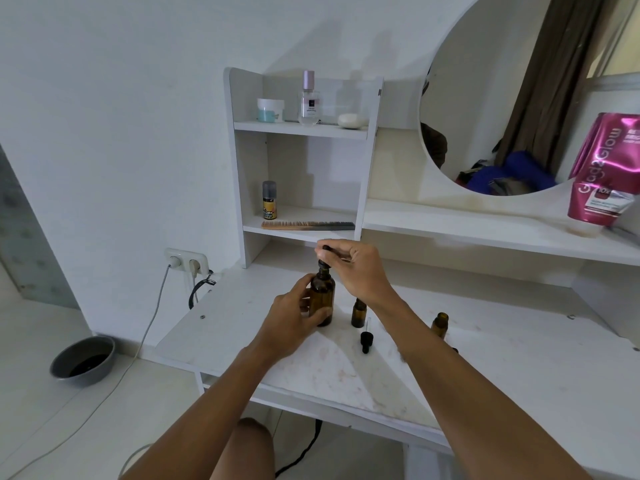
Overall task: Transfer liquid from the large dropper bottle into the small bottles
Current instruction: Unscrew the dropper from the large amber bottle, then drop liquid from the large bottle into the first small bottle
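The large amber dropper bottle point(322, 295) stands upright on the white dressing table point(311, 372). My left hand point(294, 315) is wrapped around its body. My right hand point(353, 268) pinches the black dropper cap point(323, 255) at the bottle's neck. A small amber bottle point(358, 312) stands just right of the large one, partly behind my right wrist. A second small amber bottle point(440, 324), open at the top, stands further right beside my right forearm. A loose black dropper point(366, 340) lies on the table in front of the first small bottle.
A white shelf unit point(301, 129) behind the bottles holds a comb point(308, 225), a spray can, a perfume bottle and jars. A round mirror point(485, 98) and a pink pouch point(606, 174) are at the right. Left of the table are a wall socket with cables and a grey bowl point(83, 360) on the floor.
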